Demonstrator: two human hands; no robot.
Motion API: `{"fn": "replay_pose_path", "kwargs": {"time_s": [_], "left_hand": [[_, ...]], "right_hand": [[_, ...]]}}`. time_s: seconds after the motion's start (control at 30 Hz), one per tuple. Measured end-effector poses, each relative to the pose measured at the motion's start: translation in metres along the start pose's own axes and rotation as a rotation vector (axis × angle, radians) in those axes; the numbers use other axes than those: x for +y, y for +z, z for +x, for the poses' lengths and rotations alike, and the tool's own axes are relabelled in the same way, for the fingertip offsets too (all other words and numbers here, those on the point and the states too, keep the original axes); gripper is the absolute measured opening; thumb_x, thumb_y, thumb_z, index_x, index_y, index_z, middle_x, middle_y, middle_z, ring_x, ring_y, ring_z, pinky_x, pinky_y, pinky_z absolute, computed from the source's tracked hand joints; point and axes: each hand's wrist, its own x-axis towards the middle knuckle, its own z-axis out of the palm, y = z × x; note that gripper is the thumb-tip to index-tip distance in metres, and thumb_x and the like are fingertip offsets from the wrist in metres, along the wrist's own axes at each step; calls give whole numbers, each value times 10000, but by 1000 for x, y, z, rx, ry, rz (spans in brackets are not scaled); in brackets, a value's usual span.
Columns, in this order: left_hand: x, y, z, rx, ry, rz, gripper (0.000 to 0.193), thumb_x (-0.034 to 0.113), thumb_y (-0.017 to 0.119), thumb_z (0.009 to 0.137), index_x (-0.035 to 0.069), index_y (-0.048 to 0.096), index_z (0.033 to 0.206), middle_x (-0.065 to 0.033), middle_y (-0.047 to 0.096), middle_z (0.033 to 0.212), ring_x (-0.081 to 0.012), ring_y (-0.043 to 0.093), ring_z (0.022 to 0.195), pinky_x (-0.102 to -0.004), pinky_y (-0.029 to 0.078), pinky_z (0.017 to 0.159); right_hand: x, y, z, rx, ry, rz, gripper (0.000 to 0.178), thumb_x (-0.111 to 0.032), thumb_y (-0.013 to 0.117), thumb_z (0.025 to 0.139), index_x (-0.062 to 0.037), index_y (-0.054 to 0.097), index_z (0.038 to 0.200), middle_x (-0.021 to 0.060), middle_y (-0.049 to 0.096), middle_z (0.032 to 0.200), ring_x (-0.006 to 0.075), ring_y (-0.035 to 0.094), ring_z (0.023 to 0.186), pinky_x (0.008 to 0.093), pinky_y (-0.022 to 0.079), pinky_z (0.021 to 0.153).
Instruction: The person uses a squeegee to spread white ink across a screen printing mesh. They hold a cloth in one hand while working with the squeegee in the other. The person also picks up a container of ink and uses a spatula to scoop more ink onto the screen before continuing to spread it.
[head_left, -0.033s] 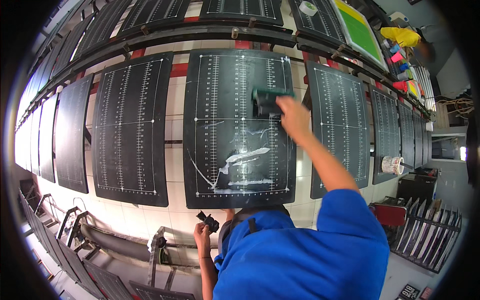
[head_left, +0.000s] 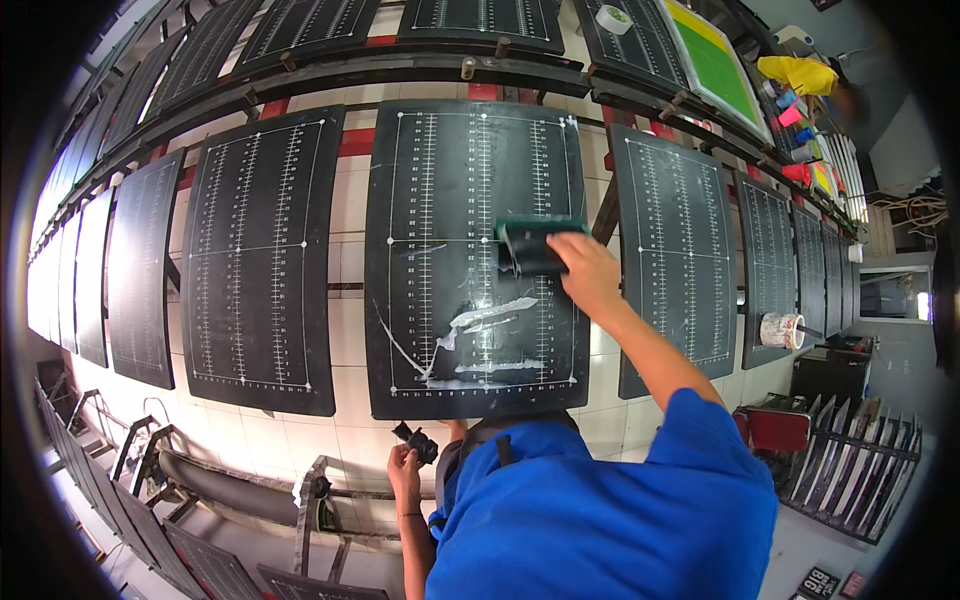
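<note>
- Evidently a light piece: flat dark tool [head_left: 528,255] with a green far edge, right of centre on the black board [head_left: 452,185], about at the board's cross line.
- Right hand [head_left: 592,278]: fingers bent over the tool's right part, gripping it. Underside hidden; firm contact with the board can't be confirmed.
- Body looks stiff, holding its flat shape under a one-handed grip. Whether the green edge gives, cannot tell.
- Pale streak near its left end, probably residue; would expect that part to be slick.
- Best hold, in my judgement: the right part, thumb and fingers on opposite faces, clear of the streak and the green edge.
- White smears [head_left: 495,313] on the board, nearer the wearer than the tool; look wet, likely slippery.
- Left hand [head_left: 403,474]: fingers closed around a small black device [head_left: 426,447], off the board's near edge. Light-looking, probably hard-cased and knock-sensitive; sensible hold by the body.
</note>
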Motion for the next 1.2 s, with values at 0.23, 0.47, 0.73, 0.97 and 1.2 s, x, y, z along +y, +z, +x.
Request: {"fn": "replay_pose_path", "kwargs": {"time_s": [0.23, 0.47, 0.73, 0.97, 1.2], "left_hand": [[9, 12, -7, 1, 13, -17, 157, 96, 610, 919, 7, 582, 1045, -74, 648, 942, -136, 633, 808, -286, 560, 709], [10, 17, -25, 8, 14, 12, 171, 96, 611, 922, -5, 580, 1058, -77, 646, 962, -137, 634, 827, -276, 549, 698], [7, 55, -7, -158, 80, -50, 191, 98, 590, 944, -26, 574, 1088, -93, 645, 992, -150, 645, 856, -290, 570, 729], [21, 100, 4, -389, 67, -206, 207, 62, 540, 968, -41, 550, 1147, -119, 636, 1057, -188, 665, 908, -313, 589, 763], [26, 134, -10, -564, 11, -90, 186, 64, 556, 971, -32, 557, 1131, -91, 629, 1009, -159, 649, 863, -292, 575, 704]], "right_hand": [[64, -23, 125, -43, 109, -103, 376, -75, 707, 753, -180, 670, 1112, 16, 662, 1099, 265, 639, 1055, 399, 532, 838], [134, 11, 191, -52, 141, -205, 342, -95, 666, 797, -189, 707, 1123, 43, 679, 1060, 288, 661, 1017, 442, 537, 839], [13, -30, 9, -95, 125, -77, 387, -13, 636, 733, -154, 679, 1091, 15, 665, 1101, 273, 647, 1025, 436, 542, 792], [-112, -71, -144, -192, 200, 53, 490, -14, 718, 670, -119, 677, 1147, 27, 653, 1115, 260, 640, 1032, 388, 539, 842], [-116, -66, -88, -261, 235, 71, 368, -104, 678, 764, -154, 712, 1127, 42, 694, 1095, 298, 663, 1003, 428, 538, 833]]}}
